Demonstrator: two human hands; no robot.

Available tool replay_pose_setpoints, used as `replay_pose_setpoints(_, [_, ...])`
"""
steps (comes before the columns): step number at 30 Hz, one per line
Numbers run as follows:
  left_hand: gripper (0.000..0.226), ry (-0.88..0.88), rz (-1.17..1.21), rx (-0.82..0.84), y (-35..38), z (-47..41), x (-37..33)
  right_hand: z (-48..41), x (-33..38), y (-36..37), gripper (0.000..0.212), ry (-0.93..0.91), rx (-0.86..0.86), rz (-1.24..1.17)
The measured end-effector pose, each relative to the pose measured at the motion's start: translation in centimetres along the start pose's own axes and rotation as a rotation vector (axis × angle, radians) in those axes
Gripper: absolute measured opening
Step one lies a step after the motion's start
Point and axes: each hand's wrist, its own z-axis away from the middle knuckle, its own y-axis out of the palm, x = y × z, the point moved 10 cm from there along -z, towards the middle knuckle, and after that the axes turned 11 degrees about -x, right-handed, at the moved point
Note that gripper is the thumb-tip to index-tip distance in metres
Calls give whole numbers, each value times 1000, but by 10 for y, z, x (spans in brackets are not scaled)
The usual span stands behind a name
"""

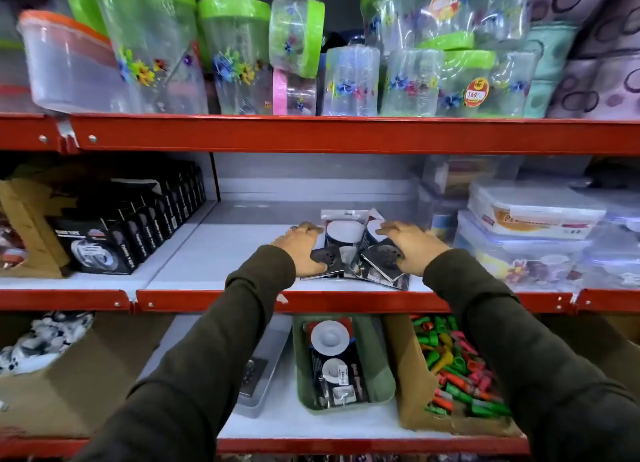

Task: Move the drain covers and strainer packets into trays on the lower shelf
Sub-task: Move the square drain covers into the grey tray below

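On the middle shelf a small heap of strainer packets [343,231] and square dark drain covers [327,259] lies between my hands. My left hand [301,248] rests on the left side of the heap, fingers curled over a drain cover. My right hand [407,245] lies on the right side, over another drain cover [381,253] and a packet. Below, on the lower shelf, a green tray [375,364] holds strainer packets [332,357]. Left of it a grey tray [268,368] holds a metal drain cover [254,375], partly hidden by my left sleeve.
Black boxed goods [138,226] fill the middle shelf's left; clear lidded food boxes [530,233] stack at its right. A cardboard box of coloured plastic pieces [457,368] sits right of the green tray. Green-lidded jars [235,56] crowd the top shelf. Red shelf rails [311,300] front each level.
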Motion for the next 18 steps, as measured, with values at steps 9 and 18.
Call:
replay_pose_setpoints(9, [103, -242, -71, 438, 71, -39, 29, -25, -15, 68, 105, -80, 384, 52])
replay_pose_setpoints(18, [107, -222, -29, 502, 82, -59, 40, -50, -20, 49, 104, -55, 353, -47])
